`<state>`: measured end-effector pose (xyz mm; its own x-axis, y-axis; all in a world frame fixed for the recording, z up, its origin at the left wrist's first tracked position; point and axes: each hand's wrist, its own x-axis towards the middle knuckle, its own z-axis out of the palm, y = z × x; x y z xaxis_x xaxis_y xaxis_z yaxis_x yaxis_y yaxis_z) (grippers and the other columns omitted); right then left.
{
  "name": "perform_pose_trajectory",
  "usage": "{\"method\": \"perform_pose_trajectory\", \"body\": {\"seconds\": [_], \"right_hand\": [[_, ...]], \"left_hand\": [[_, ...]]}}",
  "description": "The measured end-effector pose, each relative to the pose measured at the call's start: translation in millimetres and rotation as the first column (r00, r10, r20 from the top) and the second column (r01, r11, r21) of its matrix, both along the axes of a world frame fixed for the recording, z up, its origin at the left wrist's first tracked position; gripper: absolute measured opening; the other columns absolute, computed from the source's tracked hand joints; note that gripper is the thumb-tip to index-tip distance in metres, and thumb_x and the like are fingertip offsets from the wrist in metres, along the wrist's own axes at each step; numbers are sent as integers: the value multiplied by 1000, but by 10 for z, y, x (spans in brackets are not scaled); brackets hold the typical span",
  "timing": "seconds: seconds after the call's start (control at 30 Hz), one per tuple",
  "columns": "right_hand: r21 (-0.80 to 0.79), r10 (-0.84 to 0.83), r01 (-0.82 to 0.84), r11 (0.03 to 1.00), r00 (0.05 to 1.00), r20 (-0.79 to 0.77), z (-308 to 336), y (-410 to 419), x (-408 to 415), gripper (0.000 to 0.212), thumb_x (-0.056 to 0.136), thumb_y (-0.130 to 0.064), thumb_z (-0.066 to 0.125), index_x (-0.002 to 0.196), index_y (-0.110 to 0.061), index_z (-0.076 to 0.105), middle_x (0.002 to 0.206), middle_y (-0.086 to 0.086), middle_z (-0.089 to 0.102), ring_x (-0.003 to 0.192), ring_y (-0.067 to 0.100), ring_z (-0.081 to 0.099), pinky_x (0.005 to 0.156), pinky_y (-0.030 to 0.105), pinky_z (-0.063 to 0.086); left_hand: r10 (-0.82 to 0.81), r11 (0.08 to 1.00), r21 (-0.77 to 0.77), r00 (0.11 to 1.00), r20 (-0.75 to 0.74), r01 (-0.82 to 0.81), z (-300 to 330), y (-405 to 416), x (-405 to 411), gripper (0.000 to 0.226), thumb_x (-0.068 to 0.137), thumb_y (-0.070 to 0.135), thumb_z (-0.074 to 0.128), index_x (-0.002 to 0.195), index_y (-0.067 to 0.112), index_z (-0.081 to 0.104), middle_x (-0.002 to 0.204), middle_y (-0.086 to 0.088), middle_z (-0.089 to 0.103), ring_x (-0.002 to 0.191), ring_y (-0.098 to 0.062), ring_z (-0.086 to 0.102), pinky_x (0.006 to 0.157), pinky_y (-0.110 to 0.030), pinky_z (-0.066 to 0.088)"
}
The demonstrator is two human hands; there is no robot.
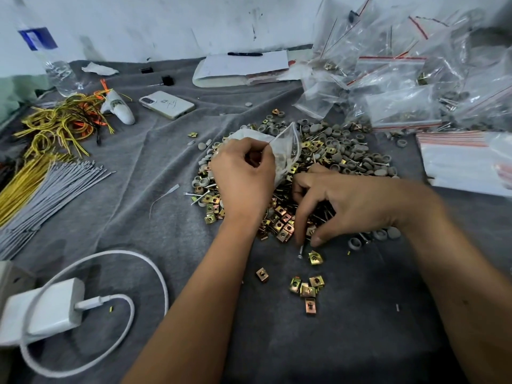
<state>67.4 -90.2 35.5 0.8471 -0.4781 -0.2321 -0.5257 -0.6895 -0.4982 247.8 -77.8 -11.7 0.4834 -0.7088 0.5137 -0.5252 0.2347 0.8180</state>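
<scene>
Cloth (155,223): hands (243,176) (349,200) in pinches — bag (286,149), screw (301,251).

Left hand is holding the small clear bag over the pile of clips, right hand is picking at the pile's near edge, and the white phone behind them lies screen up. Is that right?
Not quite. The head view shows the white phone lying back up, camera lenses showing. The rest holds: the left hand holds the small clear bag, the right hand picks at the pile.
</scene>
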Motion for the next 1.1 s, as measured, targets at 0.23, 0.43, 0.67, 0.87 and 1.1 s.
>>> {"method": "perform_pose_trajectory", "body": {"seconds": [0.23, 0.43, 0.67, 0.87, 1.1], "right_hand": [[-133, 12, -17, 991, 999, -33, -63, 65, 107, 13, 78, -49, 83, 85, -47, 72, 99, -19, 42, 106, -2, 31, 104, 37, 27], [22, -202, 236, 972, 776, 597, -25, -67, 28, 8, 92, -13, 75, 96, -14, 68, 92, -8, 68, 89, 8, 66, 85, 24, 52], [-215, -278, 558, 801, 666, 692, -153, -177, 14, 15, 86, -11, 80, 100, -19, 80, 92, -14, 72, 84, -2, 67, 76, 11, 50], [-150, -363, 632, 761, 605, 709, -199, -177, 71, 16, 78, -13, 88, 87, -17, 76, 78, -10, 71, 69, 2, 69, 65, 19, 56], [-150, -318, 587, 796, 616, 721, -121, -189, -95, 13, 80, -18, 87, 91, -17, 81, 84, -11, 74, 69, 3, 69, 63, 13, 53]], "left_hand": [[-5, 1000, 5, 1000, -13, 5, 4, -9, 1, 10, 86, 15, 74, 83, 22, 79, 75, 7, 71, 68, -9, 64, 65, -31, 54], [-54, 998, 21, 998, 31, 54, 12, 2, 1, 7, 86, 17, 74, 82, 20, 78, 77, 5, 71, 73, -14, 67, 71, -41, 57], [-131, 991, -15, 979, 156, 135, 27, 45, -71, 7, 87, 12, 75, 81, 12, 79, 74, 3, 70, 69, -13, 64, 66, -40, 54], [-147, 987, -46, 975, 169, 157, 27, 67, -128, 9, 86, 7, 74, 78, 8, 77, 72, 0, 68, 66, -13, 62, 64, -38, 53], [-97, 994, -28, 985, 142, 102, 2, 44, -102, 10, 87, 12, 73, 79, 11, 78, 72, 2, 69, 66, -15, 63, 64, -41, 54]]}}
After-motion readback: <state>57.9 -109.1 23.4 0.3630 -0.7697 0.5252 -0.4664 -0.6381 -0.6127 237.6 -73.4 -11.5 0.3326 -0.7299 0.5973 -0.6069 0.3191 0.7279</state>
